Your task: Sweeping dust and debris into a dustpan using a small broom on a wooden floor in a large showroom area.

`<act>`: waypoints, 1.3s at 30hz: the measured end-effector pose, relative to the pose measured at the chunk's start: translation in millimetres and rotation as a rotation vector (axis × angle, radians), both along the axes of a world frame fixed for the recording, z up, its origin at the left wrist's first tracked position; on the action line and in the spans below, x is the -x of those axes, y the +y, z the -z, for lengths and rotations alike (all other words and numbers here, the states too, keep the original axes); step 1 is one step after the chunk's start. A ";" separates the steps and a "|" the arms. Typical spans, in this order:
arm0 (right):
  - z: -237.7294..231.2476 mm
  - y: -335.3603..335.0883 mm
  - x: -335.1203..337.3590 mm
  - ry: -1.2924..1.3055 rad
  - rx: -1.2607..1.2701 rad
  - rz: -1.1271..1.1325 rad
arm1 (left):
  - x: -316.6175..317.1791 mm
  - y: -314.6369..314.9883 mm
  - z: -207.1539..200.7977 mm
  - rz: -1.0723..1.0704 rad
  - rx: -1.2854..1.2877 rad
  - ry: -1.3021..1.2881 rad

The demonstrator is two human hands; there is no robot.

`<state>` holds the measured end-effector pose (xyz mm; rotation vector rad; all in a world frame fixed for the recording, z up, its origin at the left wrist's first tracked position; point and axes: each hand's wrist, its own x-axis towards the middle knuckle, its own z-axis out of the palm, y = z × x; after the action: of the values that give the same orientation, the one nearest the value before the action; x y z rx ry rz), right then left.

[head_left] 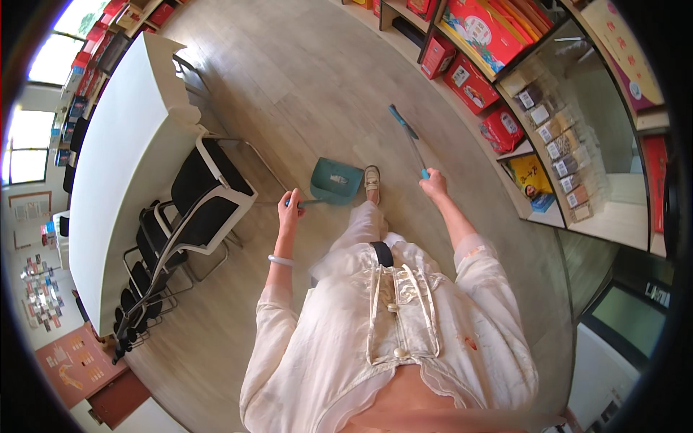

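Observation:
My left hand (290, 205) is closed round the handle of a teal dustpan (336, 189), whose pan is low by the floor in front of me, just left of my shoe (372, 178). Inside the pan is a small pale patch that I cannot make out. In my right hand (434, 183) is the blue grip of a broom (404, 123). Its thin stick slants away from me to a teal head, farther off and right of the dustpan. The two tools are apart.
On the left stands a long white table (133, 137) with black chairs (209, 184) along it. Shelves (516, 148) with red boxes (469, 83) and small packets (559, 148) curve along the right. A dark-screened monitor (626, 322) is at the lower right. Wood-look floor (289, 79) runs between.

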<state>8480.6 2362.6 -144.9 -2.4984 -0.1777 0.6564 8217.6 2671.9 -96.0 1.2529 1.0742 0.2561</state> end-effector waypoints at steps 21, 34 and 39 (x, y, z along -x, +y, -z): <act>-32.3 199.8 -163.7 0.143 -0.126 -0.578 | -100.9 72.8 6.3 -0.405 0.041 0.023; 10.0 319.4 -234.6 0.189 0.212 -1.024 | -182.3 115.0 15.7 -0.714 0.036 -0.027; -28.9 365.1 -324.3 0.983 -0.008 -0.379 | -208.3 152.7 6.3 -0.789 0.074 0.015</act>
<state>8805.0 2727.7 -115.9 -1.8611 -0.2694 1.9174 8425.9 2824.6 -102.3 0.7134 1.5412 0.7941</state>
